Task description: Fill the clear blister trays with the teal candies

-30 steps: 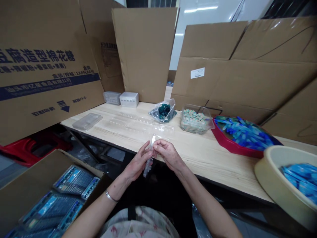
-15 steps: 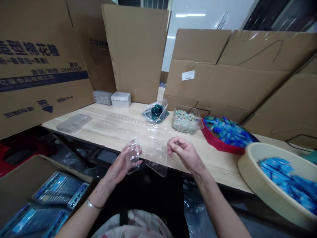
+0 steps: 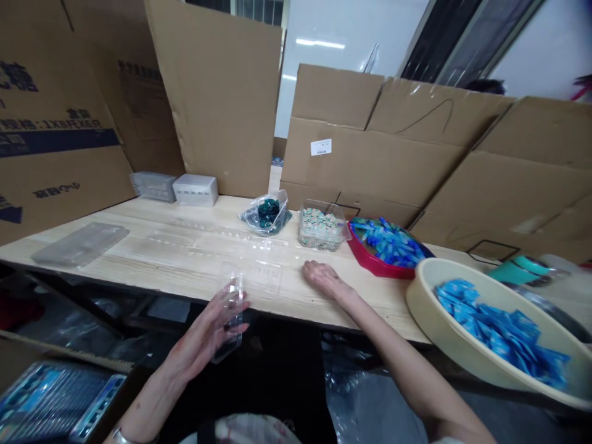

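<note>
My left hand (image 3: 210,327) holds a clear plastic blister shell (image 3: 231,314) upright in front of the table's near edge, fingers curled around it. My right hand (image 3: 324,279) rests palm down on the wooden table (image 3: 139,265), fingers loosely stretched, holding nothing. Just left of it lies another clear blister tray (image 3: 266,274) flat on the table. More clear trays (image 3: 203,237) are spread across the middle of the table.
A beige basin (image 3: 444,345) of blue packets sits at the right. A red tray (image 3: 370,265) of blue pieces, a clear tub of small pieces (image 3: 319,228) and a bag of dark green items (image 3: 266,214) stand behind. Cardboard boxes (image 3: 398,160) wall the back.
The hands parted: the right laid one clear tray on the table and now rests beside it, while the left dropped lower with the other shell. The view swung right.
</note>
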The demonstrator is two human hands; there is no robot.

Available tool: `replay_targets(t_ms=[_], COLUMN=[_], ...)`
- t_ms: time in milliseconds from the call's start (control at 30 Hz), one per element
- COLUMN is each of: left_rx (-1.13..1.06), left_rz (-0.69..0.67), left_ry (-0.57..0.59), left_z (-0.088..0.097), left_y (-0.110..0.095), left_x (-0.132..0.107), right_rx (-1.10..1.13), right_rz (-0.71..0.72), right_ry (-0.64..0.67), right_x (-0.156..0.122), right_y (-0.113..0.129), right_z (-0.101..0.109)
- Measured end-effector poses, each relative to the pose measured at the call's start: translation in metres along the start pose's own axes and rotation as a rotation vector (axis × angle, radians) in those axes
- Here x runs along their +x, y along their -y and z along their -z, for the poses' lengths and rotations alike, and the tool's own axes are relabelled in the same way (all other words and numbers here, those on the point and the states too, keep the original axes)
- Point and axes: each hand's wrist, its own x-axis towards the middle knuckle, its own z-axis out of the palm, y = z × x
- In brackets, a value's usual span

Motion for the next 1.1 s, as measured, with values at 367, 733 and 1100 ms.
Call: replay_targets(t_ms=[367, 733, 1100], left_rx=[-0.107, 0.224, 1.01], left_rz=[0.036, -0.048, -0.415], left_ry=[-0.006, 0.103, -0.286], left_z=[-0.041, -0.03, 0.058], left_y=[0.019, 0.013, -0.047], left_x=[0.01, 0.011, 0.039], right_rx=[0.028, -0.374, -0.437], right_rz=[0.339, 0.428, 0.188], right_ry=[0.131, -0.109, 0.091], right_x=[-0.057, -0.108, -0.13], right_y=[0.132, 0.09, 0.0], right_z=[-0.054, 0.009, 0.033])
